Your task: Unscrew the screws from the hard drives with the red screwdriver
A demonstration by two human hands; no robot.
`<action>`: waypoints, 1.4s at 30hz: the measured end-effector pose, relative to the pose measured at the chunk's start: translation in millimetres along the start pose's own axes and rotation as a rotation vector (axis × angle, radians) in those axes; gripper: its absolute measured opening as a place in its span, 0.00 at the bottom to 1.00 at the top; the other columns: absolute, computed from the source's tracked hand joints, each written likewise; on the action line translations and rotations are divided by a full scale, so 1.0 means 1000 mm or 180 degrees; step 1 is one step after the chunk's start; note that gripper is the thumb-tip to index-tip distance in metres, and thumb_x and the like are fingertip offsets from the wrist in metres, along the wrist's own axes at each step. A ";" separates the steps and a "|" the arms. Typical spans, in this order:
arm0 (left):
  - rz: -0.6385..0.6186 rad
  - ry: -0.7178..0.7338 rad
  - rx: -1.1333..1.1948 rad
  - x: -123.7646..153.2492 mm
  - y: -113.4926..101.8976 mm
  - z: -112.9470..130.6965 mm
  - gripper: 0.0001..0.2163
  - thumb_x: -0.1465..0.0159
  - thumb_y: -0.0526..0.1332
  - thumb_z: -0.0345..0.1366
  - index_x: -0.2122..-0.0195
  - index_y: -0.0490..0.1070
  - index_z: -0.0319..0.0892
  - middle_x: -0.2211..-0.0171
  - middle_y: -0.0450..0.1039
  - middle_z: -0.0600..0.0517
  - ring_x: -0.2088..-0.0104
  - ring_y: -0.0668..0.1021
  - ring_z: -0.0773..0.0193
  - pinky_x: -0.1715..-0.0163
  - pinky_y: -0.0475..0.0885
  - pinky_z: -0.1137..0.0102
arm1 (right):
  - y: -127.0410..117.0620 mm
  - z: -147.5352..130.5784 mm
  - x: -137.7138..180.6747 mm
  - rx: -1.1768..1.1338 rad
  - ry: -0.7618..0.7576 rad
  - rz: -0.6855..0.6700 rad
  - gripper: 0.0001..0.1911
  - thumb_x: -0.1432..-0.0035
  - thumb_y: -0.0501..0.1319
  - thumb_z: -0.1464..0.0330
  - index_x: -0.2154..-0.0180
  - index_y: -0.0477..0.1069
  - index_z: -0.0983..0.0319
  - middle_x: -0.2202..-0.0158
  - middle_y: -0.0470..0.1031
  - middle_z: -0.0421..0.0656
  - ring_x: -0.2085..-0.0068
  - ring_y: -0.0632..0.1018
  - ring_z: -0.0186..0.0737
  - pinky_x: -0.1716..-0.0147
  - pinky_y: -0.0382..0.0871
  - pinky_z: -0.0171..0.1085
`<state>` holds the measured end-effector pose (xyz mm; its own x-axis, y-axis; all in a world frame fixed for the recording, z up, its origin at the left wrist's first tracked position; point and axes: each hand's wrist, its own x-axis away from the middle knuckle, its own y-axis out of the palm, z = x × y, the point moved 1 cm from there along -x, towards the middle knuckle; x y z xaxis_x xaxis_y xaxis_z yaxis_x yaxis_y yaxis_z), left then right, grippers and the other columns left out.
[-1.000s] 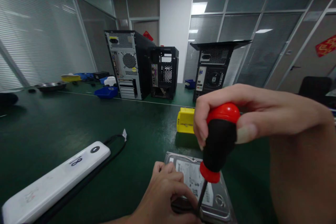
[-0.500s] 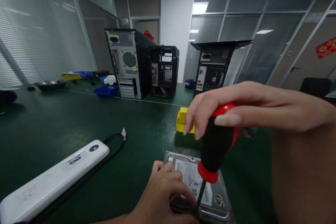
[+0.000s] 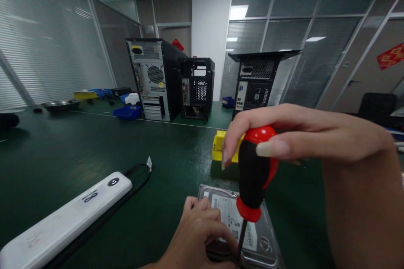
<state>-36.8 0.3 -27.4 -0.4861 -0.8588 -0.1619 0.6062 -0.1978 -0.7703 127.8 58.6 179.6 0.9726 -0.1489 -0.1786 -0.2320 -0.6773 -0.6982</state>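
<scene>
A silver hard drive [image 3: 260,222] with a white label lies on the green table at the lower middle. Curled over its left side is my left hand [image 3: 202,235], with index finger and thumb closed beside the lower end of the screwdriver shaft; whether they pinch a screw is hidden. My right hand [image 3: 303,134] grips the black and red handle of a screwdriver [image 3: 254,168] from above. The screwdriver stands nearly upright, slightly tilted, and its tip is hidden by the left fingers near the drive's front edge.
A yellow box [image 3: 219,147] sits behind the drive. To the left lies a white power bank [image 3: 72,214] marked 18, with a black cable. Computer cases [image 3: 153,75], [image 3: 198,88] and another case [image 3: 257,80] stand farther back, near a blue bin [image 3: 128,112].
The screwdriver handle has shifted slightly left and stands a bit more upright. My right fingers have changed position on it, showing more of the red top. My left hand stays at the drive.
</scene>
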 end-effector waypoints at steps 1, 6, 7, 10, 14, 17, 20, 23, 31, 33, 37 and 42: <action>0.0003 -0.0005 0.0018 0.000 -0.001 0.001 0.08 0.50 0.71 0.45 0.75 0.77 0.49 0.70 0.75 0.56 0.63 0.69 0.61 0.62 0.52 0.65 | 0.000 0.000 0.001 -0.0066 0.0020 -0.0028 0.12 0.35 0.53 0.69 0.55 0.69 0.69 0.60 0.72 0.42 0.63 0.74 0.27 0.65 0.69 0.22; 0.0057 0.0006 0.0075 0.001 -0.001 0.002 0.08 0.52 0.73 0.42 0.74 0.76 0.48 0.69 0.75 0.57 0.63 0.69 0.61 0.63 0.51 0.66 | -0.003 0.003 0.004 0.0050 0.0111 0.0028 0.10 0.37 0.58 0.69 0.55 0.68 0.66 0.61 0.70 0.38 0.72 0.70 0.21 0.76 0.66 0.19; 0.0072 0.0016 0.0071 0.001 -0.001 0.002 0.09 0.52 0.73 0.42 0.74 0.76 0.48 0.69 0.75 0.58 0.63 0.69 0.61 0.63 0.51 0.66 | -0.003 0.003 0.004 0.0102 0.0109 0.0064 0.10 0.38 0.59 0.70 0.56 0.69 0.66 0.62 0.71 0.37 0.73 0.70 0.21 0.76 0.65 0.18; 0.0114 0.0012 0.0077 0.001 0.001 0.001 0.09 0.52 0.74 0.42 0.74 0.76 0.48 0.70 0.75 0.58 0.63 0.69 0.62 0.63 0.51 0.66 | -0.003 0.004 0.002 0.0108 0.0095 0.0163 0.08 0.42 0.63 0.69 0.60 0.71 0.65 0.64 0.73 0.35 0.75 0.70 0.20 0.78 0.64 0.19; 0.0049 -0.0028 0.0034 0.001 0.000 0.002 0.10 0.53 0.74 0.44 0.74 0.76 0.49 0.69 0.75 0.58 0.62 0.68 0.61 0.62 0.51 0.66 | -0.002 0.004 0.000 0.0191 0.0200 0.0271 0.11 0.48 0.68 0.67 0.64 0.72 0.64 0.70 0.73 0.35 0.73 0.73 0.25 0.76 0.66 0.21; -0.0071 -0.0029 -0.0014 0.000 -0.001 0.002 0.10 0.52 0.73 0.46 0.73 0.76 0.49 0.68 0.74 0.58 0.62 0.68 0.60 0.61 0.52 0.66 | 0.001 0.002 0.000 0.0239 0.0219 0.0322 0.12 0.50 0.69 0.66 0.69 0.69 0.65 0.73 0.70 0.34 0.74 0.72 0.24 0.77 0.65 0.21; -0.0087 0.0021 0.0042 0.000 -0.002 0.001 0.10 0.50 0.72 0.47 0.72 0.77 0.49 0.68 0.74 0.57 0.62 0.69 0.60 0.60 0.54 0.66 | 0.003 0.001 -0.001 0.0279 0.0322 0.0252 0.13 0.49 0.67 0.63 0.72 0.66 0.64 0.75 0.67 0.33 0.76 0.69 0.23 0.80 0.63 0.21; -0.0008 0.0062 0.0052 0.001 -0.003 0.002 0.11 0.50 0.72 0.48 0.72 0.77 0.49 0.68 0.75 0.57 0.61 0.69 0.59 0.57 0.54 0.65 | 0.005 -0.001 -0.004 0.0426 0.0352 0.0159 0.12 0.46 0.66 0.64 0.71 0.65 0.64 0.75 0.66 0.33 0.75 0.68 0.23 0.80 0.62 0.21; 0.0110 0.0000 0.0180 0.005 -0.005 0.006 0.10 0.51 0.73 0.45 0.70 0.78 0.50 0.67 0.76 0.58 0.60 0.69 0.60 0.58 0.51 0.65 | 0.009 -0.009 -0.003 0.0674 0.0205 0.0128 0.11 0.43 0.64 0.65 0.72 0.66 0.65 0.76 0.66 0.32 0.76 0.68 0.21 0.78 0.62 0.19; 0.0088 -0.0065 0.0144 0.004 -0.005 0.008 0.11 0.53 0.75 0.44 0.71 0.77 0.50 0.68 0.75 0.59 0.61 0.69 0.60 0.59 0.51 0.65 | 0.009 -0.008 -0.003 0.0774 0.0436 0.0133 0.14 0.42 0.62 0.60 0.71 0.68 0.64 0.75 0.68 0.34 0.75 0.69 0.23 0.79 0.63 0.21; -0.0138 -0.0289 -0.0027 0.000 -0.008 0.011 0.11 0.54 0.75 0.43 0.74 0.77 0.48 0.70 0.74 0.58 0.63 0.68 0.61 0.63 0.51 0.66 | 0.007 -0.001 -0.002 0.0941 0.0966 0.0234 0.26 0.45 0.57 0.46 0.73 0.71 0.64 0.77 0.69 0.36 0.76 0.70 0.27 0.81 0.63 0.25; -0.0244 -0.0324 -0.0007 -0.001 -0.011 0.013 0.08 0.52 0.74 0.40 0.73 0.77 0.48 0.68 0.75 0.58 0.62 0.69 0.61 0.62 0.51 0.66 | 0.004 0.004 -0.003 0.1014 0.1091 0.0196 0.29 0.46 0.56 0.44 0.74 0.72 0.64 0.80 0.65 0.36 0.79 0.66 0.26 0.83 0.59 0.27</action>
<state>-34.4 -2.8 -10.4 -0.4645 -0.8847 -0.0393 0.5684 -0.2638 -0.7793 124.2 59.5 174.4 0.8940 -0.4474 -0.0247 -0.2310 -0.4129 -0.8810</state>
